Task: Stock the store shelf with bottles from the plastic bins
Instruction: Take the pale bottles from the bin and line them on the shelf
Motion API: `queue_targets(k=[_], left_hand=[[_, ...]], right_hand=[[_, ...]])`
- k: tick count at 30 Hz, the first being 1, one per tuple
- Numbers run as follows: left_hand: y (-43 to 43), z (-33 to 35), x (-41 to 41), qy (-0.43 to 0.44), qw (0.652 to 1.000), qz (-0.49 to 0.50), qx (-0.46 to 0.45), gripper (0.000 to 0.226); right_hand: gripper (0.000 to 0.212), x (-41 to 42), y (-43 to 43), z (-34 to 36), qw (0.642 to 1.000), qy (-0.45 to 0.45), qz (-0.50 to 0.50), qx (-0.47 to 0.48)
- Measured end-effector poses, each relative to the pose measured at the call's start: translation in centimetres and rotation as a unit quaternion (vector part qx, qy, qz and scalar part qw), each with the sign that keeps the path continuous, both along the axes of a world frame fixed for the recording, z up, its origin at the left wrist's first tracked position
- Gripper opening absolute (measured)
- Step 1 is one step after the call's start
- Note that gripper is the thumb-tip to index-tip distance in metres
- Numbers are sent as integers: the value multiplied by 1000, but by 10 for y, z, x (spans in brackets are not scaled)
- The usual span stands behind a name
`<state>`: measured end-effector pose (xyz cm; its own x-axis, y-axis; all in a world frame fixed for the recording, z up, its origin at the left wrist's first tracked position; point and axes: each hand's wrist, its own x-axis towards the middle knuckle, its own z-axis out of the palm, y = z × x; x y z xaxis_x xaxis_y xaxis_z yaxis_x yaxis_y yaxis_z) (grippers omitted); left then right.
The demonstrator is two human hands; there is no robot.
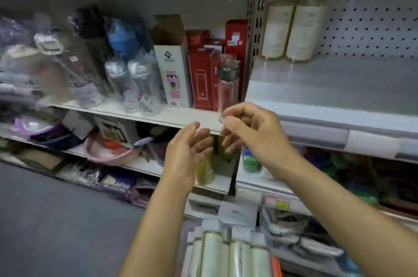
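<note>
"Beside the red boxes (201,77), is that clear bottle (227,86) seated?"

"Nearly. My right hand (251,125) pinches its base at the shelf edge (158,116), and my left hand (190,152) hangs open just below. I'd slide it back, upright, against the boxes before releasing. More bottles (217,254) lie well below them."
</note>
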<state>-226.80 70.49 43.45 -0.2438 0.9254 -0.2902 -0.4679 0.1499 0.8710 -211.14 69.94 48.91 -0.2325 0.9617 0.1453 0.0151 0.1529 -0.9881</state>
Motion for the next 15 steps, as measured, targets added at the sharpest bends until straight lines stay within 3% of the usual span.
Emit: queue_targets(k=[4, 9, 15], left_hand=[[-30, -73, -25, 0, 995, -3, -104, 19], [-59, -177, -40, -19, 968, -20, -250, 22], [-79, -273, -37, 8, 927, -31, -373, 14]], right_hand=[[8, -19, -22, -93, 985, -48, 51, -155], [6, -18, -39, -210, 936, -109, 36, -334], [2, -25, -52, -319, 871, -160, 24, -463]])
